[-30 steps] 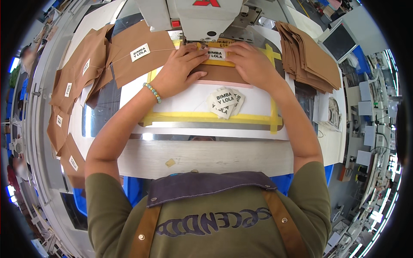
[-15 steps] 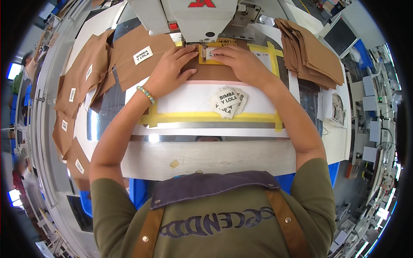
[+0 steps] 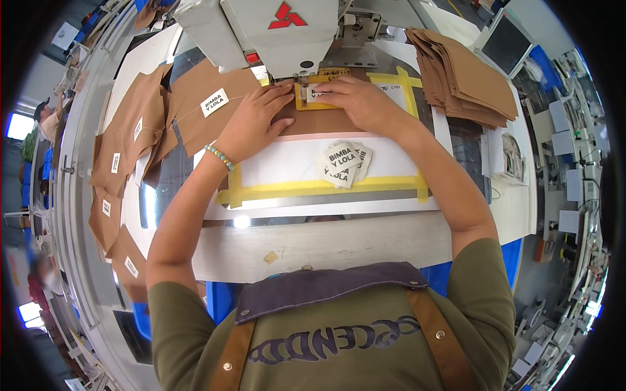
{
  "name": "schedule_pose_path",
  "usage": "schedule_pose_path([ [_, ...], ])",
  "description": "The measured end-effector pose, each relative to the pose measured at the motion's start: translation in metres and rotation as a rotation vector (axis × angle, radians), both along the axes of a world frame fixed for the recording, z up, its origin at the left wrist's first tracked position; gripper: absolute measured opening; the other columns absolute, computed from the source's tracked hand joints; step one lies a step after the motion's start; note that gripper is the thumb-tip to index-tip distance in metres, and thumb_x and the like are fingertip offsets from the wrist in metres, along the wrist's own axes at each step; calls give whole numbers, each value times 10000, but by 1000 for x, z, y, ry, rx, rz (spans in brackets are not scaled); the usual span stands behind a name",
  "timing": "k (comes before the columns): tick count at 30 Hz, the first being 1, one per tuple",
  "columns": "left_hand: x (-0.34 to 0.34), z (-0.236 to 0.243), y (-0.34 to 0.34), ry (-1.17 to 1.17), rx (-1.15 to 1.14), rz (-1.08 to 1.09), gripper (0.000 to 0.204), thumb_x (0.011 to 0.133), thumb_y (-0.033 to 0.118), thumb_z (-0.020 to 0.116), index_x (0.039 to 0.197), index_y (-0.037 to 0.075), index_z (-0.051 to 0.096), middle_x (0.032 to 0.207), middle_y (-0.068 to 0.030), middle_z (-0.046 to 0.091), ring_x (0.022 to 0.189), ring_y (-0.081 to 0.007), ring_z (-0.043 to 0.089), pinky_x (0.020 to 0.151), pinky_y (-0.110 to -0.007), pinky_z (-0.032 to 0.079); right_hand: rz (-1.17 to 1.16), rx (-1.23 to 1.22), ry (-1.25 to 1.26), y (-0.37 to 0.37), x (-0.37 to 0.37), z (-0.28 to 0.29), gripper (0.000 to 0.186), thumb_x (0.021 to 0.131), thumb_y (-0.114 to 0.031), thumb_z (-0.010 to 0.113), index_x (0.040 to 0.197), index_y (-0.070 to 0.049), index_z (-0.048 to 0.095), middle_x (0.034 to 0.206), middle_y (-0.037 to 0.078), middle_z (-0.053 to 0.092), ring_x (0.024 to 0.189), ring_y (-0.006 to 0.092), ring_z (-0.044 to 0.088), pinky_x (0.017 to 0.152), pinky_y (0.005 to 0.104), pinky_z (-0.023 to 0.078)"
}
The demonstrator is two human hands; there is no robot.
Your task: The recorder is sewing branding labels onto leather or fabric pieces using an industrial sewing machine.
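Observation:
My left hand (image 3: 253, 124) lies on a brown piece (image 3: 306, 122), fabric or card, under the sewing machine head (image 3: 287, 39). Its fingers stretch out with the thumb apart, tips beside a yellow frame (image 3: 297, 98). Inside that frame rests a small white label (image 3: 315, 93) with dark lettering. Fingertips of my right hand (image 3: 370, 105) lie over the label's right part; its thumb is hidden. Nearer to me, several loose white labels (image 3: 342, 158) sit in a small pile on a white sheet (image 3: 280, 158) edged with yellow tape (image 3: 313, 186).
Brown pieces bearing white labels (image 3: 138, 129) overlap along the left side, joined by threads. A stack of brown pieces (image 3: 460, 78) stands at the right, near a dark screen (image 3: 505, 42). An open white box (image 3: 505, 156) sits below it. Blue bins (image 3: 222, 296) show under the table edge.
The whole view has shifted slightly. My right fingers have drawn back a little, showing more of the label in the yellow frame. My left hand stays beside the frame.

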State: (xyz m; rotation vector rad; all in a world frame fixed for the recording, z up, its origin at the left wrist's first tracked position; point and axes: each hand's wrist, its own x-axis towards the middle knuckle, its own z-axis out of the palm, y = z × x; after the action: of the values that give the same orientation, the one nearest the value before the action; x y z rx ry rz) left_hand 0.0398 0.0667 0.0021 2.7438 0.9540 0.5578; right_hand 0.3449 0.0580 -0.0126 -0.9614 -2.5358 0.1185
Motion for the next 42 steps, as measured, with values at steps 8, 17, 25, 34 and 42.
schedule_pose_path([
  [8, -8, 7, -6, -18, 2, 23, 492, 971, 154, 776, 1427, -1, 670, 1562, -152, 612, 1475, -365, 513, 1242, -472, 426, -66, 27, -81, 11, -2, -4, 482, 948, 57, 547, 1351, -116, 745, 1530, 26, 658, 1392, 275, 584, 1170, 401, 519],
  [17, -24, 12, -7, -31, -17, 65, 480, 964, 125, 775, 1422, 21, 679, 1555, -152, 627, 1464, -378, 538, 1228, -484, 444, -107, 35, -51, 23, 5, -2, 478, 967, 25, 539, 1373, -125, 741, 1549, 16, 646, 1418, 268, 573, 1173, 404, 520],
  [25, -22, 13, -11, -9, -2, 40, 502, 946, 73, 759, 1436, 18, 664, 1572, -162, 613, 1487, -380, 517, 1238, -475, 434, -188, -108, 1, -7, 18, 25, 413, 1028, -34, 559, 1403, -96, 720, 1571, 54, 622, 1433, 287, 563, 1158, 418, 516],
  [34, 4, 13, -9, 27, -32, 25, 551, 981, 156, 765, 1499, 36, 623, 1610, -160, 568, 1467, -393, 495, 1246, -474, 409, -459, 148, 416, -6, 98, 18, 296, 1027, -67, 633, 1278, -91, 786, 1409, 91, 720, 1325, 311, 640, 1109, 420, 535],
  [42, 12, 9, -3, -7, 13, -35, 546, 1001, 197, 759, 1503, 27, 623, 1601, -138, 581, 1454, -406, 498, 1246, -479, 402, -499, 45, 623, 2, 102, 10, 249, 1044, -86, 653, 1255, -51, 781, 1360, 102, 744, 1266, 285, 698, 1041, 381, 556],
])
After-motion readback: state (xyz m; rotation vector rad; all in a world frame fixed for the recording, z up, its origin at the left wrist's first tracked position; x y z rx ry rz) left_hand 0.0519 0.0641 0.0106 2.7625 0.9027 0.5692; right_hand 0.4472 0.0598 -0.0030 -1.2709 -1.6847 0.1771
